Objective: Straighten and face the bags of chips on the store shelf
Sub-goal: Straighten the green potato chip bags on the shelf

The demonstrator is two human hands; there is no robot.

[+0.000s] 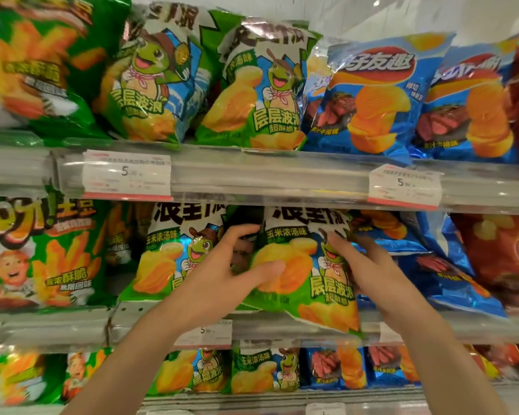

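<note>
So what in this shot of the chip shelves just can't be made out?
All in the head view:
- Left hand: its fingertips go behind the held green bag, so the grip there is hidden.
- Right hand: its fingers are lost behind the bag's right edge.
- Middle-shelf price tag: partly covered by the left forearm.
- Upper price tags: small print is too blurred to read.
- Far-left green bags: motion-blurred and cut by the frame edge.

The middle shelf [282, 324] carries green fries bags [39, 259], green turtle chip bags [168, 259], blue bags [450, 277] and red bags [504, 256].
</note>
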